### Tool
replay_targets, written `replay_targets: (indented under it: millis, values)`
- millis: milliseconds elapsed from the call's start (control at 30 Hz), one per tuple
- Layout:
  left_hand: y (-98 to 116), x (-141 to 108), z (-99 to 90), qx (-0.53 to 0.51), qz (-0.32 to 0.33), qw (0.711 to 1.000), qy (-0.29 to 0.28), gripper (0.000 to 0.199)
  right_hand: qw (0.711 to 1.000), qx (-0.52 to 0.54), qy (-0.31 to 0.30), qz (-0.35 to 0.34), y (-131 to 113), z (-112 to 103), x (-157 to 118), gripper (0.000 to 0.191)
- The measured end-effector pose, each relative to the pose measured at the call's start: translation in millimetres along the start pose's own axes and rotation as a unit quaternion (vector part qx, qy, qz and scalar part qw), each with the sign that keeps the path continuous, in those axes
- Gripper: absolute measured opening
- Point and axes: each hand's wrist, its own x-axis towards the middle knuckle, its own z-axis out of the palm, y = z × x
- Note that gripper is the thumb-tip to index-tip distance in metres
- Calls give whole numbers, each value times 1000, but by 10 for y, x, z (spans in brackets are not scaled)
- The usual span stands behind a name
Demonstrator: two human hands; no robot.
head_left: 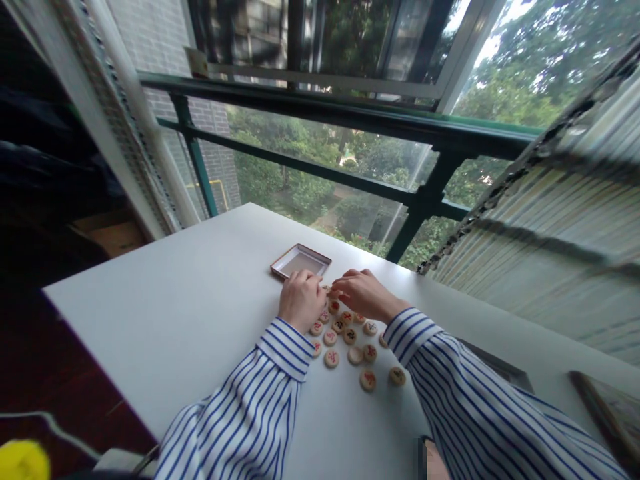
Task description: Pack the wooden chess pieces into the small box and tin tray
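Round wooden Chinese chess pieces (pixel 349 336) with red or dark characters lie loosely spread on the white table (pixel 190 300). One piece (pixel 355 355) shows a blank face. My left hand (pixel 302 300) is closed, fingers bent together, at the near edge of a shallow rectangular tin tray (pixel 301 261); its fingertips are hidden. Close on its right, my right hand (pixel 367 294) reaches in over the far pieces with fingers curled. A piece shows partly between the two hands, by the right fingertips. What either hand grips, if anything, cannot be made out.
A green metal railing (pixel 300 107) and windows stand beyond the table's far edge. At right is a large pleated pale panel (pixel 560 227). A dark-framed flat object (pixel 607 407) and a grey flat item (pixel 500 367) lie by my right sleeve. A yellow object (pixel 23 460) shows lower left.
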Motion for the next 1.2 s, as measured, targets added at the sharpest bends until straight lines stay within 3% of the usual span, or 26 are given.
replay_targets:
  millis: [333,467,533,667,833,1000,1200]
  values:
    - [0,-1,8,-7,2,1000,5,26,1000,23,11,12,43,59,26,12]
    - [-7,4,10,-18,5,1000,5,28,991,116,34,54,93,75,34,17]
    - [-12,8,19,-35,11,999,5,28,971,219,51,79,121,78,39,20]
    - [-9,14,45,-85,41,996,7,28,900,414,72,115,126,22,25,27]
    - [32,16,19,-135,72,988,14,28,825,539,73,150,77,-90,-48,32]
    - [74,17,-55,-171,94,981,0,26,803,573,69,144,61,-119,-93,29]
    - [31,55,-131,-203,87,975,-21,22,816,559,60,131,-11,-149,-70,29]
